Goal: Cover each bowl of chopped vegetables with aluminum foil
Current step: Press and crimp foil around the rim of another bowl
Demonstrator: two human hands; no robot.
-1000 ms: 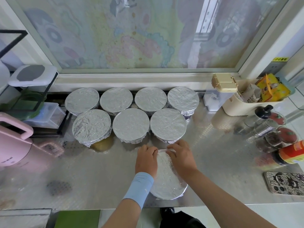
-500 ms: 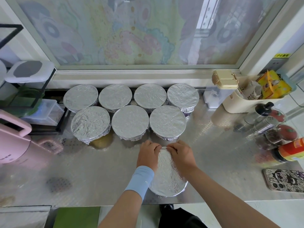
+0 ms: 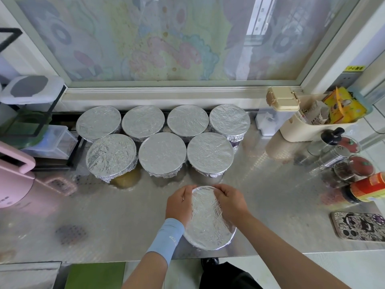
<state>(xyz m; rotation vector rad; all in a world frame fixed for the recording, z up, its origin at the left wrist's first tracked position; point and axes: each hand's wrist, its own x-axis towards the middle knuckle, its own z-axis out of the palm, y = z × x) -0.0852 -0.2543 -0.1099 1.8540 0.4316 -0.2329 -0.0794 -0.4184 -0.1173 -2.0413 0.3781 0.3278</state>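
On the steel counter (image 3: pixel 104 215), seven foil-topped bowls (image 3: pixel 162 155) stand in two rows along the far side, a pink appliance (image 3: pixel 14 180) to their left, a red-labelled jar (image 3: pixel 366 187) and a patterned phone (image 3: pixel 358 226) at the right. The eighth bowl (image 3: pixel 216 245) sits at the near edge under its foil (image 3: pixel 208 217). The left hand (image 3: pixel 180 203) and right hand (image 3: pixel 231 202) curl over its far rim, gripping the foil.

Head view — steep, close over counter (image 3: pixel 104 215)

A steel shaker (image 3: pixel 333 156) stood just before the cream basket (image 3: pixel 308 130), a patterned phone (image 3: pixel 358 226) nearer still, and a pink appliance (image 3: pixel 12 184) far to its left.
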